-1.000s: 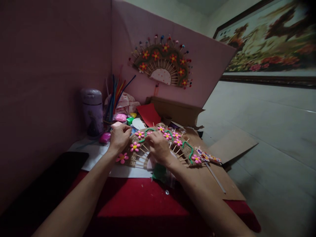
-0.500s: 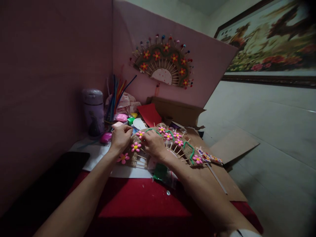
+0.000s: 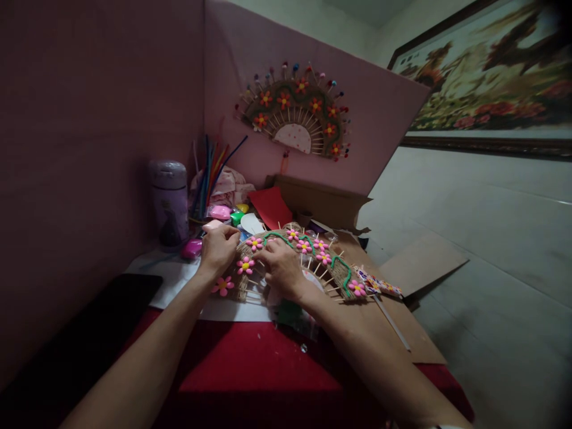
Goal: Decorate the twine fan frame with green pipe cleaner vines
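Observation:
A fan-shaped piece of twine and sticks (image 3: 242, 287) lies on white paper and cardboard, with pink clay flowers (image 3: 324, 258) and a green wavy strip (image 3: 342, 275) on it. At its left edge my left hand (image 3: 218, 249) is closed, thumb and fingers pinched together; anything between them is too small to make out. Over the fan's left middle, my right hand (image 3: 281, 268) has its fingers bent together near a flower; what they hold, if anything, is hidden. A green clay packet (image 3: 289, 312) lies below my right hand.
A purple flask (image 3: 170, 202) stands at the left beside pipe cleaners (image 3: 208, 179) and clay packets (image 3: 220, 212). Behind are red paper (image 3: 271, 207) and a finished fan (image 3: 292, 113) on a pink board. Cardboard (image 3: 402, 333) lies right; a dark object (image 3: 111, 316) lies left.
My right hand has shifted slightly to the right and down, and its fingers have drawn a little closer together. My left hand has barely moved.

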`<state>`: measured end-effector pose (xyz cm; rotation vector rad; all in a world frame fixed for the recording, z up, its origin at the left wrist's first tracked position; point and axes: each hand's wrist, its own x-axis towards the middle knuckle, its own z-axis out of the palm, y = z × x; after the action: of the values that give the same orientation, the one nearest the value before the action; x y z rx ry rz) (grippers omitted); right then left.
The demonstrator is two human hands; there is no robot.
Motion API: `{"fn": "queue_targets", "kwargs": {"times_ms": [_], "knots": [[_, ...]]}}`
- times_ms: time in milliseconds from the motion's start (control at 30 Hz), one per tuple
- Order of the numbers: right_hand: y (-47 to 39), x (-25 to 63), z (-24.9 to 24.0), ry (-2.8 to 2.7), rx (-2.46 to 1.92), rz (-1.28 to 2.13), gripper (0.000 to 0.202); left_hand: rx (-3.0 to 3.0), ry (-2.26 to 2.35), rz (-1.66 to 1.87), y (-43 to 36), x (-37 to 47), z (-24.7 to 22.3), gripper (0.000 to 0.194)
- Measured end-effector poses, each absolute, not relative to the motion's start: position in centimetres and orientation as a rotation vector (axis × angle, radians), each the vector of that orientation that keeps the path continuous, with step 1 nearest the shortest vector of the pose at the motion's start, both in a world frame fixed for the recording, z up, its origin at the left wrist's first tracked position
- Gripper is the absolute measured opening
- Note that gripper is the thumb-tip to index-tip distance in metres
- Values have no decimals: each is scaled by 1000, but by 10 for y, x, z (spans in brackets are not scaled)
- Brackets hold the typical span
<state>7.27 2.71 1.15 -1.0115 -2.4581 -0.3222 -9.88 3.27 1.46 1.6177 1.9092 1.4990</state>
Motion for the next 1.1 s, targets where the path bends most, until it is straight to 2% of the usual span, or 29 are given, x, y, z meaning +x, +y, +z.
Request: {"fn": "queue_targets", "kwargs": {"times_ms": [133,400,567,867,1100], "knots": [[25,76,12,-2487,-967,-366,21,1620,1937,1511,30,-99,17,21],[22,100,14,-2183,-1063,-188,30,1607,1962,1506,30,-98,17,21],[23,100,7,-2313,-1051,-230,39,1618,1937,1509,32,-96,16,20],[28,94,4,-2380,-1110,-269,36,1623,1938,1499,31,-97,15,22],[32,92,6,-2421,-1149,-341,42,1622,1953,1495,31,-97,15,23]]}}
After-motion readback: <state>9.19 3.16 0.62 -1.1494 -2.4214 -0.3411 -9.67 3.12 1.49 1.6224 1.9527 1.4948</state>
